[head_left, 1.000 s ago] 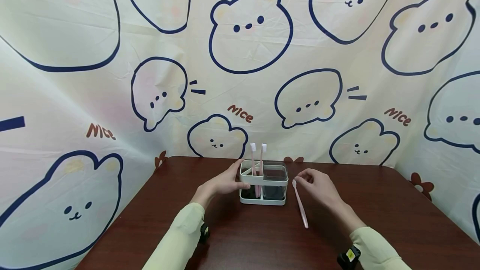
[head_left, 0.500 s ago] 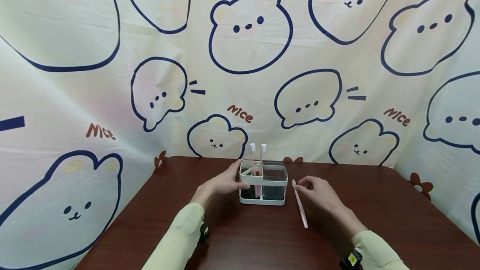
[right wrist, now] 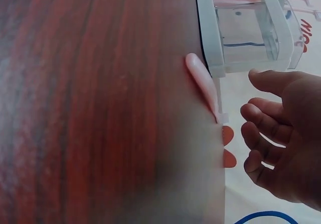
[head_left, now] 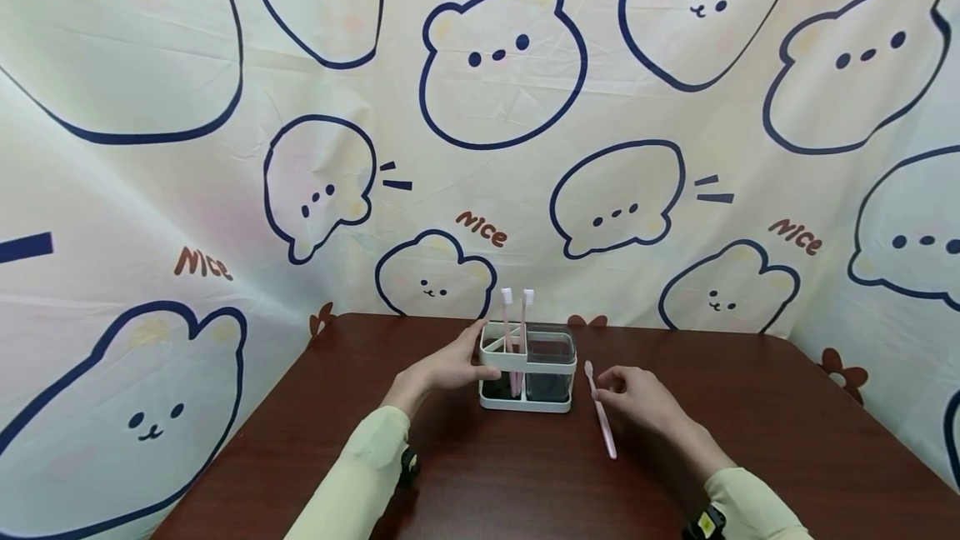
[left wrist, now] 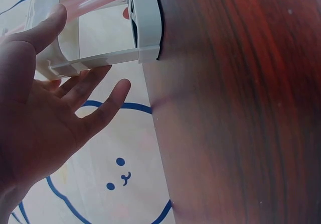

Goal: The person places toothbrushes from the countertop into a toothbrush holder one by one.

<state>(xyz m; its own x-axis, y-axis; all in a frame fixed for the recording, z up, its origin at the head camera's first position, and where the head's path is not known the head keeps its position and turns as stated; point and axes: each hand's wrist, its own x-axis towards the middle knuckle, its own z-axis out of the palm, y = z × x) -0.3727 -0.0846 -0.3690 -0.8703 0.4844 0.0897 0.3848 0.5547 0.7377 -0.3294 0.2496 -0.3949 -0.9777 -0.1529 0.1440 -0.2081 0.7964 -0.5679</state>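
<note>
A white toothbrush holder (head_left: 551, 366) with a clear cup (head_left: 547, 386) on its right side stands upright on the table. Two pink toothbrushes (head_left: 522, 332) lean in its left part, bristles up. My left hand (head_left: 438, 367) holds the holder's left side, thumb (left wrist: 52, 28) at the front of the upper frame and fingers around the side and back. Right of the holder, a third pink toothbrush (head_left: 602, 419) lies on the table, head pointing away. Just beside its upper handle hovers my right hand (head_left: 641, 397), fingers loosely bent; the right wrist view shows a gap between fingers and toothbrush (right wrist: 203, 81).
A dark brown wooden table (head_left: 480, 482) carries these things. Behind it and at both sides hangs a pale cloth (head_left: 502, 182) printed with bear outlines. The holder stands toward the table's back edge.
My right hand has come down and slightly nearer to me, from the lying toothbrush's head to beside its upper handle. The left hand and the holder have stayed put.
</note>
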